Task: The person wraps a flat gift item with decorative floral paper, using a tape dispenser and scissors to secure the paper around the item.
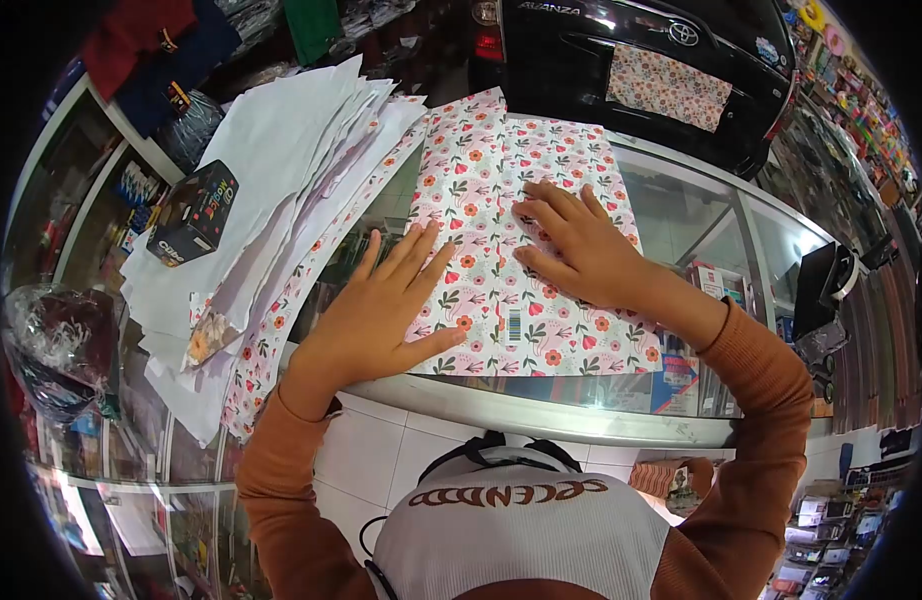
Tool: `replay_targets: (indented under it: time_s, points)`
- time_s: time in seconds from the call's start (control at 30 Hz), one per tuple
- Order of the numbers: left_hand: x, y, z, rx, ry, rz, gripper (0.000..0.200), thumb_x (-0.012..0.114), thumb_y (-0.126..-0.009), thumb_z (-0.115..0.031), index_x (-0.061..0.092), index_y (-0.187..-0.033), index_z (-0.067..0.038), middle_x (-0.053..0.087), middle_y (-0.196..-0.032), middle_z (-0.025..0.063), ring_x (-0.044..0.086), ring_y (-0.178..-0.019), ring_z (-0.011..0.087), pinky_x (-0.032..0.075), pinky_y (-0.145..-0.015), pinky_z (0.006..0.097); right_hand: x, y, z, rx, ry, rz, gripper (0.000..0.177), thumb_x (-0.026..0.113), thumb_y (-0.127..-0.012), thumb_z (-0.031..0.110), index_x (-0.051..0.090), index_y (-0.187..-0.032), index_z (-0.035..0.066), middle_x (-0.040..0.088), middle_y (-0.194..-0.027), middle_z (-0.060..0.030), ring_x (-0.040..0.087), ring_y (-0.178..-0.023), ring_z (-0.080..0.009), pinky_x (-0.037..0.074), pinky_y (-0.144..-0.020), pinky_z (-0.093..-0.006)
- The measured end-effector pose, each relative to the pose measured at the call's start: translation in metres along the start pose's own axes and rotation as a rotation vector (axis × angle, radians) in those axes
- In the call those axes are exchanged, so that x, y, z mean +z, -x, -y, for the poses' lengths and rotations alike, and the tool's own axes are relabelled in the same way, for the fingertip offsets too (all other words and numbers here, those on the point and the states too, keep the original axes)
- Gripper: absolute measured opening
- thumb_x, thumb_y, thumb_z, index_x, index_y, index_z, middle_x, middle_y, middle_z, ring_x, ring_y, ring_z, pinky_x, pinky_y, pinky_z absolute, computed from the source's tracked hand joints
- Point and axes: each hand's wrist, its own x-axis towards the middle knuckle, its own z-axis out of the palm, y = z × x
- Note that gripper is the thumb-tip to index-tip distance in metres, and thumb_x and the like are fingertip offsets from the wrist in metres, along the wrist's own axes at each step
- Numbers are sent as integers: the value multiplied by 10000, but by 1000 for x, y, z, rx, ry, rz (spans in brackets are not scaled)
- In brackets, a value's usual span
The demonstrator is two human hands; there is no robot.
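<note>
A sheet of floral wrapping paper (561, 335) lies folded on the glass counter, white with pink and orange flowers and green leaves. Its left part overlaps along a lengthwise edge near the middle, and a barcode shows near the front. My left hand (376, 315) rests on the paper's left edge, fingers spread and pointing away from me. On the right half lies my right hand (581, 245), palm down with its fingers stretched toward the overlapping edge. Neither hand grips anything. Whatever is under the palms is hidden.
Left of my hands is a stack of large paper sheets (271, 130), white side up, with a black box (193, 215) on top. The glass counter (681, 430) has a metal front edge. Behind it stands a black car (571, 60). A plastic-wrapped bundle (61, 340) sits at far left.
</note>
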Motion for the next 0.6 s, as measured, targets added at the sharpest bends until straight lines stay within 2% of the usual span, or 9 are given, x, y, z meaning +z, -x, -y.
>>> replay_targets:
  time_s: [0.1,0.3,0.4,0.5,0.53,0.6]
  points:
    - [-2,0,-2,-2,-14,0,776,527,-896,-501,314,-1447,2,246,-1527,233,235,-1417,389,126,-1140,564,0,0,0,9,0,17,492,517,-914,389,497,-1235,17,455,-1299,-224,461,-1219,-367,269,-1014,-637]
    - [-3,-1,-2,-9,33,-14,767,542,-888,-486,328,-1437,6,265,-1509,248,266,-1399,397,176,-1130,551,-8,-6,11,139,-81,47,516,511,-916,377,465,-1293,27,373,-1425,-233,360,-1354,-359,198,-1080,-652]
    - [2,0,0,16,53,-51,761,542,-887,-483,339,-1425,16,279,-1493,261,285,-1382,409,202,-1127,539,-16,-30,20,-120,7,14,516,485,-942,366,436,-1337,39,323,-1489,-187,286,-1411,-325,153,-1118,-636]
    - [0,-1,0,14,40,-24,768,530,-894,-499,350,-1410,39,301,-1475,275,290,-1377,416,223,-1120,541,-14,-62,39,-232,-162,254,496,374,-1017,360,363,-1427,82,309,-1518,-120,232,-1438,-269,84,-1140,-625]
    - [-2,-1,0,4,44,11,773,519,-900,-517,362,-1401,51,316,-1467,278,289,-1381,413,234,-1115,550,-3,-72,36,-273,-120,316,537,277,-1036,413,311,-1471,100,280,-1540,-103,207,-1448,-242,46,-1142,-623]
    - [0,0,1,3,3,47,793,500,-904,-549,367,-1402,54,334,-1453,290,275,-1391,410,244,-1108,565,20,-93,21,-295,64,394,554,234,-1030,450,332,-1461,116,271,-1549,-70,202,-1450,-232,59,-1141,-629]
